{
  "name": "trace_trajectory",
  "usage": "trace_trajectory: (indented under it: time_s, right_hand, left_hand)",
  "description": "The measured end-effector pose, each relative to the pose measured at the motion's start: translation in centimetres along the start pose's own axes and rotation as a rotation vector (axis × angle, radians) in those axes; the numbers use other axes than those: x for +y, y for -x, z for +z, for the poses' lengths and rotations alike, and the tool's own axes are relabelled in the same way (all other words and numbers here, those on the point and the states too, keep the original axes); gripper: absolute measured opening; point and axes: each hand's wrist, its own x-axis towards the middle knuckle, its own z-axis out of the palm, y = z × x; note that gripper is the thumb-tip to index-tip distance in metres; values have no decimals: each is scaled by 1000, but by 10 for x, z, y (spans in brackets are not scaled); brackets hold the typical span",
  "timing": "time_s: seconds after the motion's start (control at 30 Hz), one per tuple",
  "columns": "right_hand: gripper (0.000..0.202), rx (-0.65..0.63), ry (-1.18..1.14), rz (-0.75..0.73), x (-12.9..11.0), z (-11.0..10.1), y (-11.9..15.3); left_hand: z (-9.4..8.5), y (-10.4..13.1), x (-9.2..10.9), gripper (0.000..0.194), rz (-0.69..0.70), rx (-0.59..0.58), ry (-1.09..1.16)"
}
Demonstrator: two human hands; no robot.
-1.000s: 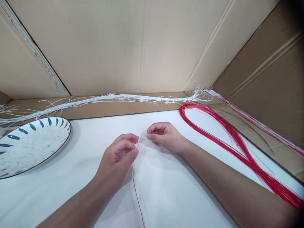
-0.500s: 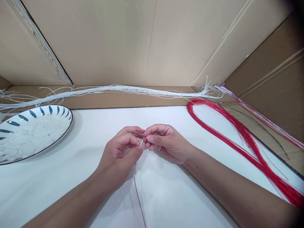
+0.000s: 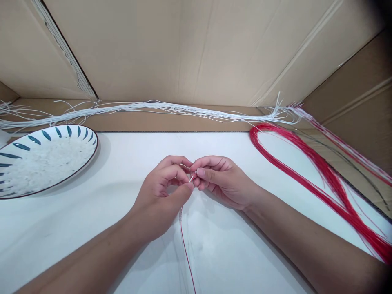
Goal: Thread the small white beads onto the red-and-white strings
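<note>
Over the white worktop [image 3: 245,245], a person's two hands are meeting fingertip to fingertip. The left hand [image 3: 162,196] is pinching a thin red strand [image 3: 188,260] between thumb and forefinger, and a short pale end [image 3: 191,179] is poking out of that pinch towards the other hand. The right hand [image 3: 226,183] is closing its thumb and forefinger together and appears to be gripping a tiny pale piece [image 3: 195,173] just beside that end (it is too small to make out clearly). The red strand is hanging down below the left hand and running out past the bottom edge. As far as progress is showing, a short row of small clear pieces [image 3: 180,215] is already sitting on the strand just under the left palm, while the length below is looking bare, so the work is seeming only partly done. Whether the tiny piece is already going onto the end is not showing. Plenty of material is remaining: a heap of whitish bits [image 3: 58,163] is lying in the leaf-patterned plate [image 3: 63,130] at the left, a looped bundle of red strands [image 3: 333,179] is resting at the right, and a long white bundle [image 3: 159,107] is stretching along the back.
</note>
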Motion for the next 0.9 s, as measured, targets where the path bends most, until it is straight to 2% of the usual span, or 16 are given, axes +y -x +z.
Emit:
trace_trajectory:
  time_s: [0.67,0.9]
  right_hand:
    - [9,-22,22,-5,-1,1,0]
    - [7,52,215,-98,0,2,1]
  left_hand:
    - [0,-1,3,21,-16,10,-13]
    - [1,0,3,23,-44,17,-38]
